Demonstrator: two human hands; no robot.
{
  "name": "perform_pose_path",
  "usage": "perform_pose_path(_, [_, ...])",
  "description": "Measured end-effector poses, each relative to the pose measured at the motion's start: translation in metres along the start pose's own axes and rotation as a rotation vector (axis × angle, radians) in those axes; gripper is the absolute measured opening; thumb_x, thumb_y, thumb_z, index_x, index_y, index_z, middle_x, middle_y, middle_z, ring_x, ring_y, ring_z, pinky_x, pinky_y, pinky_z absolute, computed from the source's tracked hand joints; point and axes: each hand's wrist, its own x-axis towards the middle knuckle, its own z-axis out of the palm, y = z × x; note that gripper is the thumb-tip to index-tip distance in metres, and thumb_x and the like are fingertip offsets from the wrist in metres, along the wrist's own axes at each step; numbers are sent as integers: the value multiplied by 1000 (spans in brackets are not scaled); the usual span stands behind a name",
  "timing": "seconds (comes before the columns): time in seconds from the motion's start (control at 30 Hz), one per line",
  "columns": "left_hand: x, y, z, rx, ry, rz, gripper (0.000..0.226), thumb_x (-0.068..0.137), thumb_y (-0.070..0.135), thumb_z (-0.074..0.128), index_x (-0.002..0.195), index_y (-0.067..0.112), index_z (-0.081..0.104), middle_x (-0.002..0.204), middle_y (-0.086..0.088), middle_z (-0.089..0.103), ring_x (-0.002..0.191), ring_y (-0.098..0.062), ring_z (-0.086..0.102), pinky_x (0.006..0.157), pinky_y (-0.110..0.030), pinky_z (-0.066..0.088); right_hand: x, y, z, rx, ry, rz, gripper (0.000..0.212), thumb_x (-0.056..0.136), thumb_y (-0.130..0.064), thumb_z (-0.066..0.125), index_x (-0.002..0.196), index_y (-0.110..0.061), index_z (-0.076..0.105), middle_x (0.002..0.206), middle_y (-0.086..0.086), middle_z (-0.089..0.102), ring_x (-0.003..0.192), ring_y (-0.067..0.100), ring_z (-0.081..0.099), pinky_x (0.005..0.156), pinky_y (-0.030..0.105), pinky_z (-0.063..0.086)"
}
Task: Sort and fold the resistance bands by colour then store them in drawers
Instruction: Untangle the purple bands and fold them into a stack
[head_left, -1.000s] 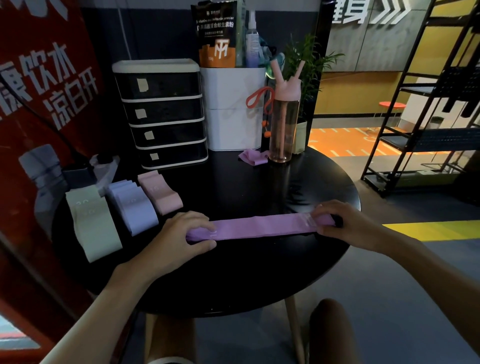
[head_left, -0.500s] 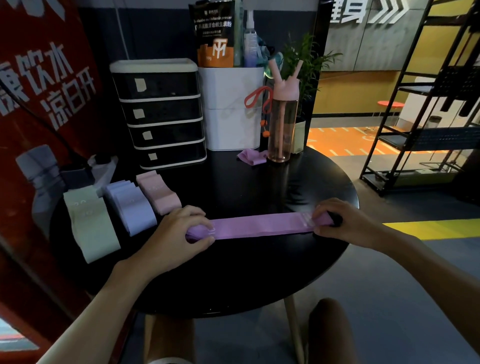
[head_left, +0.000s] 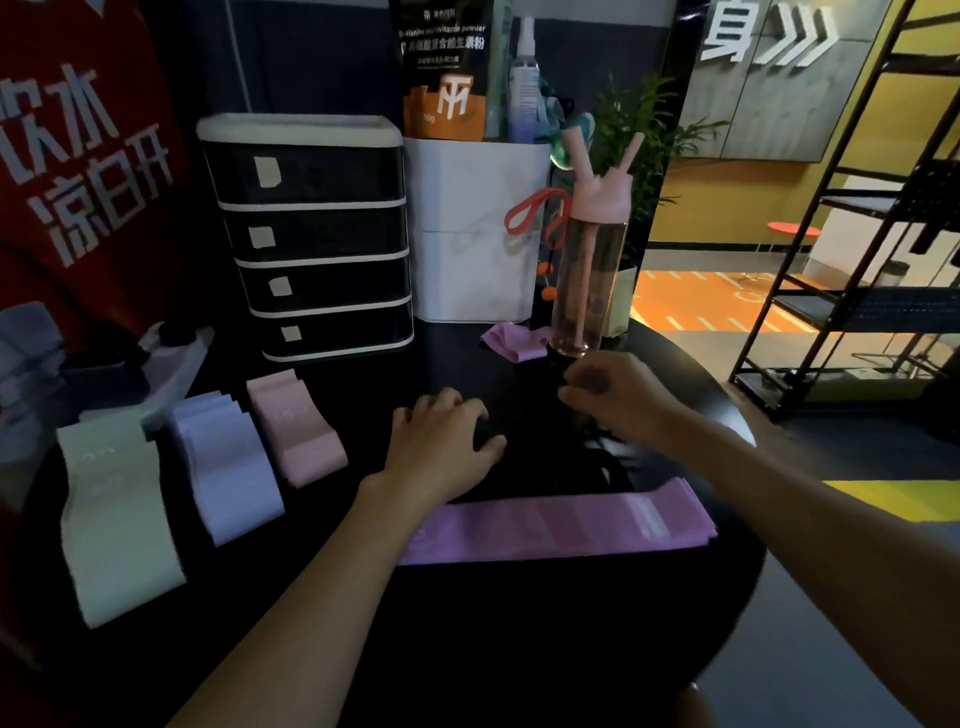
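A long purple band lies flat across the black round table, released by both hands. My left hand hovers above the table beyond the band, fingers loosely spread and empty. My right hand is blurred in motion, empty, reaching toward a crumpled purple band beside the pink bottle. On the left lie folded stacks: green bands, lavender bands and pink bands. A black four-drawer unit stands at the back, all drawers closed.
A pink water bottle stands right of the crumpled band. A white box holding a supplement bag and spray bottle sits behind. A red banner borders the left. A black metal rack stands to the right.
Both hands let go of the long purple band's ends and moved forward over the table. The view moved closer and lower. The right hand is reaching toward the crumpled band.
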Motion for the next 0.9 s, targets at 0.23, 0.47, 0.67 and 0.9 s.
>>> perform_pose_path(0.23, [7, -12, 16, 21, 37, -29, 54, 90, 67, 47, 135, 35, 49, 141, 8, 44, 131, -19, 38, 106, -41, 27, 82, 16, 51, -124, 130, 20, 28, 84, -21, 72, 111, -17, 66, 108, -1, 64, 98, 18, 62, 88, 38, 54])
perform_pose_path(0.47, [8, -11, 19, 11, 70, -45, 54, 91, 67, 44, 135, 37, 48, 143, 10, 41, 132, -17, 35, 108, -39, 25, 123, 35, 84, -229, 203, 56, 36, 87, -19, 66, 123, -17, 64, 123, 5, 61, 105, 25, 62, 91, 43, 53])
perform_pose_path(0.67, [8, -12, 20, 16, 65, -41, 54, 90, 67, 43, 135, 37, 47, 144, 9, 40, 133, -17, 35, 108, -39, 26, 128, 27, 89, -234, 214, 70, 17, 89, -7, 58, 78, -6, 70, 89, 10, 62, 76, 27, 64, 70, 37, 55])
perform_pose_path(0.9, [9, -10, 15, -38, 49, -53, 46, 92, 59, 49, 129, 33, 52, 136, 7, 48, 128, -20, 40, 103, -41, 27, 60, -10, 81, -129, 147, -120, 29, 88, -10, 62, 62, -21, 63, 69, -5, 56, 60, 10, 49, 62, 26, 36])
